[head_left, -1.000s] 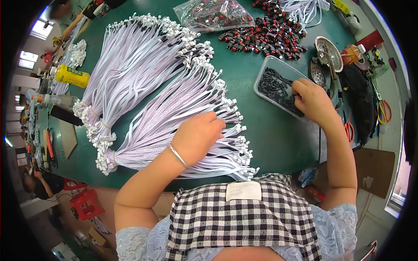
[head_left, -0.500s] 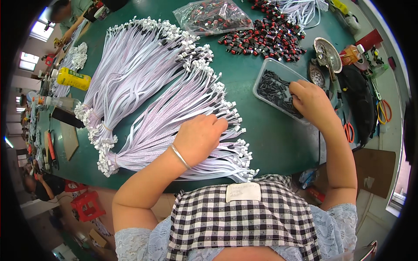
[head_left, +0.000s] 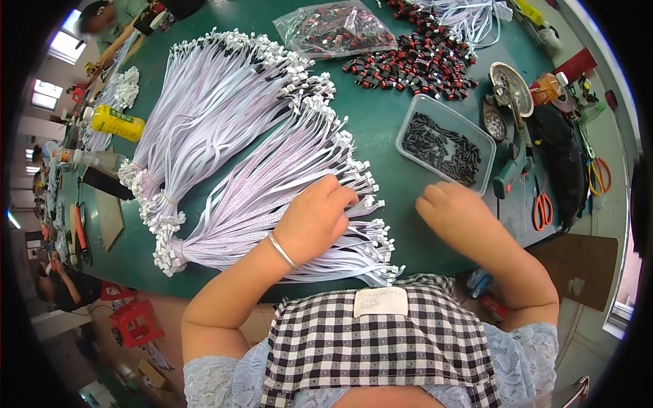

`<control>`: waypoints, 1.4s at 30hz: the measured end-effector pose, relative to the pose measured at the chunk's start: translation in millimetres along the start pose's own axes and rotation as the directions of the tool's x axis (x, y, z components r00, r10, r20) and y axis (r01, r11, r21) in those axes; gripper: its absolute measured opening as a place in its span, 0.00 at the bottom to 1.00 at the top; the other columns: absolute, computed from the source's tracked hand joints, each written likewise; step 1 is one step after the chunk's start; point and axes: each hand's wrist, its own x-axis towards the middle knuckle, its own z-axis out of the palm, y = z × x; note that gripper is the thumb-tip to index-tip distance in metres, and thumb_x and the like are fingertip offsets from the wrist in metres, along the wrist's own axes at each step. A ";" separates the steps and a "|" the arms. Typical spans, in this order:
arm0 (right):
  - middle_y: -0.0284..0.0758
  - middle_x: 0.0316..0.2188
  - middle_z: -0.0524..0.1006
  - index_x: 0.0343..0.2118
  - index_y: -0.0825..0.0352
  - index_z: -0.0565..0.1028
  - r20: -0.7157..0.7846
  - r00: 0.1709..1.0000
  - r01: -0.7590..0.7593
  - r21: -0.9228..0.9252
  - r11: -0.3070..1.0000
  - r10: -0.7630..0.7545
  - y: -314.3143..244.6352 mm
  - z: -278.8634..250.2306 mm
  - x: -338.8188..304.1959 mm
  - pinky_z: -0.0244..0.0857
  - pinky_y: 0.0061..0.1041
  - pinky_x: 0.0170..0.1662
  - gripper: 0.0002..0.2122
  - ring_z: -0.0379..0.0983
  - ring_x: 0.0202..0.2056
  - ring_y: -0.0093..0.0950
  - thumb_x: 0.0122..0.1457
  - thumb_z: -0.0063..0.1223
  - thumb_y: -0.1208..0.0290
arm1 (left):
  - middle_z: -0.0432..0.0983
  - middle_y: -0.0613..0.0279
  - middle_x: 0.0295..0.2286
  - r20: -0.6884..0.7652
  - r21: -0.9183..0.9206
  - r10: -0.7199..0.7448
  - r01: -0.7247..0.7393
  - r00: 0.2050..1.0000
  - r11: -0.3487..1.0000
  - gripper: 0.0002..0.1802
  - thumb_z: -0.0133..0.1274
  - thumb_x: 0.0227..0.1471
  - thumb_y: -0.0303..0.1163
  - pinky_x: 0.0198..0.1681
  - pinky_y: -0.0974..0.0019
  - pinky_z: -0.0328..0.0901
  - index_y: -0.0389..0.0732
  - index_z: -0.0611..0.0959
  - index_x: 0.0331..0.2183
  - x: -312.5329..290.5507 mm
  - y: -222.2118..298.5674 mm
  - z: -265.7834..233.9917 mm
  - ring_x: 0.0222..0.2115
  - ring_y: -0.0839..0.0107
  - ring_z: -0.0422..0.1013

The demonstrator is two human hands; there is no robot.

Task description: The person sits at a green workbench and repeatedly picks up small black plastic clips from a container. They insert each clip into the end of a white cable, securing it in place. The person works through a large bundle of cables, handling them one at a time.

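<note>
My left hand (head_left: 315, 213), a bangle at its wrist, rests over a fanned bundle of white flat cables (head_left: 235, 194). Its fingers are closed near the cables' connector ends; what lies between them is hidden. My right hand (head_left: 454, 215) is above the green table, just on the near side of a clear plastic tub (head_left: 407, 151). The fingers of that hand are pinched together, and anything in them is too small or hidden to make out. Inside the tub lie many short black tube-like pieces (head_left: 442, 143). A second large cable bundle (head_left: 211, 115) is beyond the first.
Black-and-red connector pieces (head_left: 415, 64) are heaped at the back, beside a clear bag (head_left: 333, 30) of similar ones. Scissors (head_left: 542, 209), a green-handled tool (head_left: 511, 170) and a metal dish (head_left: 511, 85) lie at the right. A yellow bottle (head_left: 117, 123) lies at the left.
My right hand has come out of the tub and moved toward me and left, fingers pinched. My left hand stays over the near bundle, its fingers slightly shifted.
</note>
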 end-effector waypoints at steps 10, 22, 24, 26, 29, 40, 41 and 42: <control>0.35 0.25 0.71 0.24 0.66 0.73 -0.116 0.991 -0.040 0.237 0.971 0.069 -3.7 16.8 2.8 0.68 0.31 0.33 0.02 0.72 0.31 0.33 0.46 0.51 0.75 | 0.69 0.58 0.24 -0.068 -0.200 -0.135 0.119 0.989 0.973 0.07 0.55 0.49 0.29 0.29 0.66 0.62 0.37 0.80 0.32 2.1 -1.6 9.3 0.24 0.64 0.67; 0.31 0.27 0.76 0.31 0.70 0.77 0.066 0.874 -0.142 0.982 0.122 0.482 -28.8 14.8 48.8 0.67 0.18 0.33 0.04 0.73 0.30 0.18 0.53 0.56 0.78 | 0.74 0.70 0.26 0.262 -0.657 -0.424 0.482 0.867 0.580 0.07 0.54 0.53 0.27 0.29 0.79 0.62 0.35 0.79 0.36 -7.0 -3.3 -12.4 0.25 0.84 0.67; 0.30 0.26 0.76 0.31 0.70 0.76 0.101 0.871 -0.160 0.983 0.085 0.480 -31.9 15.3 52.5 0.66 0.17 0.32 0.04 0.72 0.28 0.17 0.53 0.56 0.77 | 0.73 0.70 0.26 0.277 -0.682 -0.423 0.486 0.863 0.547 0.06 0.54 0.53 0.27 0.29 0.79 0.62 0.35 0.78 0.34 -7.6 -4.2 -12.4 0.25 0.85 0.66; 0.29 0.25 0.76 0.31 0.70 0.76 0.134 0.868 -0.183 0.981 0.057 0.479 -33.9 15.5 55.0 0.66 0.16 0.30 0.04 0.72 0.26 0.16 0.53 0.56 0.77 | 0.73 0.71 0.26 0.279 -0.693 -0.424 0.487 0.861 0.532 0.05 0.54 0.53 0.26 0.29 0.79 0.62 0.36 0.78 0.34 -7.8 -4.4 -11.2 0.25 0.85 0.66; 0.29 0.23 0.76 0.30 0.70 0.76 0.099 0.877 -0.157 0.984 0.086 0.470 -34.6 23.9 55.9 0.64 0.16 0.28 0.04 0.70 0.24 0.14 0.53 0.57 0.77 | 0.72 0.71 0.25 0.276 -0.700 -0.413 0.476 0.868 0.532 0.06 0.54 0.53 0.26 0.28 0.79 0.61 0.36 0.78 0.34 -7.8 -5.1 -9.9 0.24 0.86 0.66; 0.30 0.24 0.75 0.30 0.71 0.75 0.101 0.873 -0.171 0.980 0.106 0.476 -38.5 21.5 58.6 0.65 0.17 0.28 0.03 0.70 0.25 0.15 0.53 0.56 0.77 | 0.71 0.74 0.25 0.271 -0.711 -0.404 0.465 0.874 0.528 0.05 0.53 0.52 0.25 0.25 0.81 0.57 0.36 0.78 0.34 -8.6 -5.5 -9.9 0.24 0.89 0.63; 0.31 0.25 0.75 0.30 0.71 0.75 0.090 0.877 -0.163 0.980 0.116 0.472 -38.5 22.1 58.7 0.65 0.17 0.28 0.03 0.70 0.25 0.15 0.53 0.56 0.78 | 0.71 0.74 0.25 0.271 -0.708 -0.403 0.465 0.874 0.532 0.05 0.53 0.52 0.25 0.25 0.81 0.57 0.36 0.78 0.34 -8.5 -5.5 -9.8 0.24 0.89 0.62; 0.31 0.25 0.76 0.30 0.71 0.75 0.077 0.881 -0.155 0.979 0.131 0.467 -39.0 21.2 59.2 0.65 0.18 0.29 0.03 0.71 0.26 0.16 0.53 0.56 0.78 | 0.71 0.74 0.25 0.270 -0.707 -0.403 0.465 0.874 0.534 0.05 0.53 0.52 0.25 0.25 0.81 0.57 0.36 0.78 0.34 -8.6 -5.3 -10.0 0.24 0.89 0.62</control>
